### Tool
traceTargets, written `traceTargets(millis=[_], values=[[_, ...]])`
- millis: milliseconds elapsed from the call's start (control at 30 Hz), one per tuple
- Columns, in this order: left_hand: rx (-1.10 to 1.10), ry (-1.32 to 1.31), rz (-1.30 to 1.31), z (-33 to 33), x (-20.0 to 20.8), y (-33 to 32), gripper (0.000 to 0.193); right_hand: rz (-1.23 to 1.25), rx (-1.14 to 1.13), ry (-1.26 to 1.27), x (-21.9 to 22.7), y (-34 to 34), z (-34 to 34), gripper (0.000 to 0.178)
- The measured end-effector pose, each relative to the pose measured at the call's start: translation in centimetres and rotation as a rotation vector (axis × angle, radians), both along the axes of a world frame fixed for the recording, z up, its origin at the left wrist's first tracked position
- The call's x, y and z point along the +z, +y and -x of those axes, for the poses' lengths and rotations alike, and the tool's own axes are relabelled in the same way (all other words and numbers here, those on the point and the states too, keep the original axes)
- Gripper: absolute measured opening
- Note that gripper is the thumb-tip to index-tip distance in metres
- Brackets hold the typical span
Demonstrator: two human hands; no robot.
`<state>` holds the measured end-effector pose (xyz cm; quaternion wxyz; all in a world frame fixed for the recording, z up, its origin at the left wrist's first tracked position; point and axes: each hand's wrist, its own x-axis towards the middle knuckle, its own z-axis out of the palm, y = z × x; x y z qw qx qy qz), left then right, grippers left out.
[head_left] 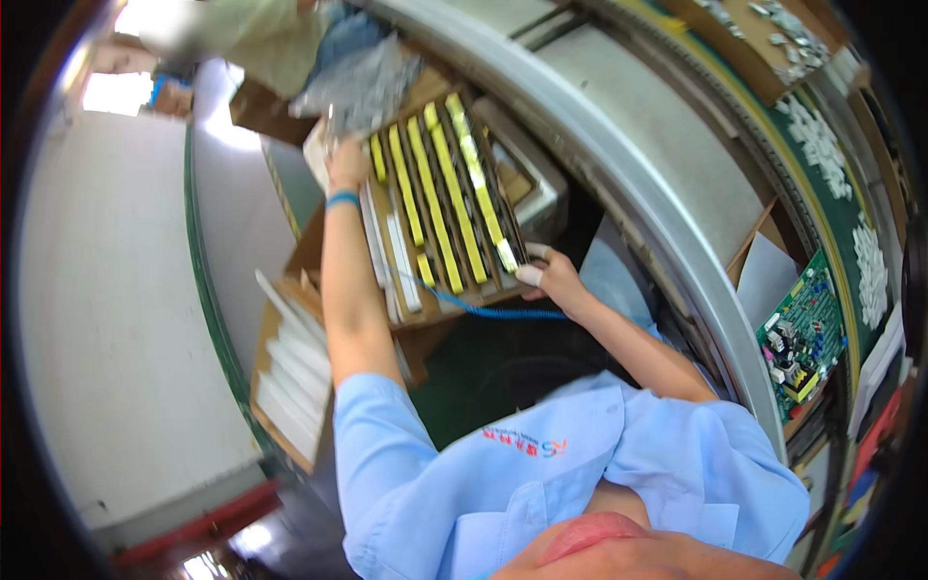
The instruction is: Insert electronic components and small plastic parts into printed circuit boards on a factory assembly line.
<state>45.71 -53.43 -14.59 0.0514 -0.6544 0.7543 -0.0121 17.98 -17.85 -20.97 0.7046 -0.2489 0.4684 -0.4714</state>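
A shallow cardboard box point(441, 307) sits tilted in front of me, filled with several rows of yellow-and-black components point(440, 208). White foam strips point(401, 261) line its left side. My left hand point(346, 164), with a blue band at the wrist, is closed at the far left corner of the box; its fingertips are partly hidden and blurred. White covers sit on some fingers of my right hand point(556, 278), which grips the near right corner beside the end of the last row. A coiled blue cord point(483, 310) runs across below the box.
Clear plastic bags point(362, 87) lie beyond the box. Another carton point(280, 396) with white dividers stands at the lower left. A curved metal rail point(667, 193) passes on the right, with a green circuit board point(807, 329) and small white parts point(817, 145) beyond it.
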Motion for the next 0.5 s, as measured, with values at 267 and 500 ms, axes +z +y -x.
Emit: traceTargets(millis=[267, 500], values=[[-0.139, 0.294, 0.218, 5.6, -0.1, 3.2, 0.037, -0.132, -0.221, -0.538, -1.9, 2.1, 3.1, 0.077], [-0.015, -0.038, 0.035, 5.7, 0.1, 1.9, 0.046, -0.244, -0.197, -0.866, -3.9, 3.7, 1.1, 0.075]])
